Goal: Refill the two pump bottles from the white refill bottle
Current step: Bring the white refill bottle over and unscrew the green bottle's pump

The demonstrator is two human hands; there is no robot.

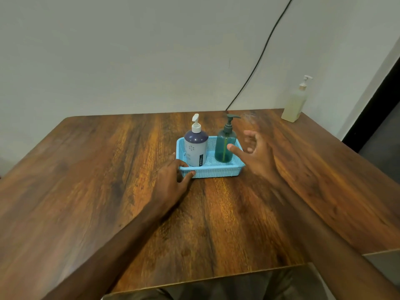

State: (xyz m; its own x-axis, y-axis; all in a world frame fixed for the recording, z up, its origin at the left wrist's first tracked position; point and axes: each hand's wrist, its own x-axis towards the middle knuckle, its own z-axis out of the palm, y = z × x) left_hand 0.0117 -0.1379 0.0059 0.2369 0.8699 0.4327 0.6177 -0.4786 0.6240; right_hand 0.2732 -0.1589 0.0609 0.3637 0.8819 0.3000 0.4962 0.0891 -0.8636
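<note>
Basket (218,173) corner is pinched by left hand (173,180); right hand (257,154) is held open, fingers spread, beside green pump bottle (221,144); white-purple pump bottle (195,150) stood alongside.

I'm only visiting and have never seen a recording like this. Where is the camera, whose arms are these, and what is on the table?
There is no machine here. These are a person's two bare arms, filmed by a camera worn on their head that looks down at a wooden table. On it, a blue basket holds two pump bottles: a purple bottle with a white pump and a green bottle. The left hand grips the basket's near left corner. The right hand is open by the green bottle and holds nothing. A pale bottle, probably the refill, stands at the table's far right corner.
</note>
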